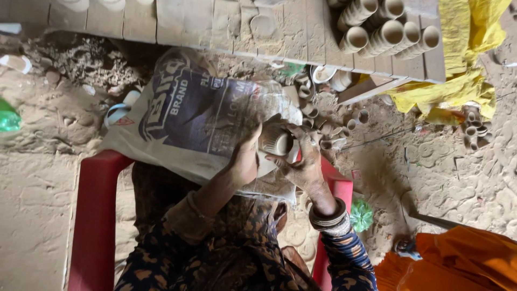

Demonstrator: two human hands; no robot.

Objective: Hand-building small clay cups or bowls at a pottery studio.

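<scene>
Above sack [199, 116], cup [276, 141] mouth rightward

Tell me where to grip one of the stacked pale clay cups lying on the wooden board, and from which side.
Take a stacked pale clay cup by its outer wall just behind the rim, coming from the side of the open mouths. The cups lie on their sides, nested in rows on the wooden board, so only the end cup's rim and wall are free.
</scene>
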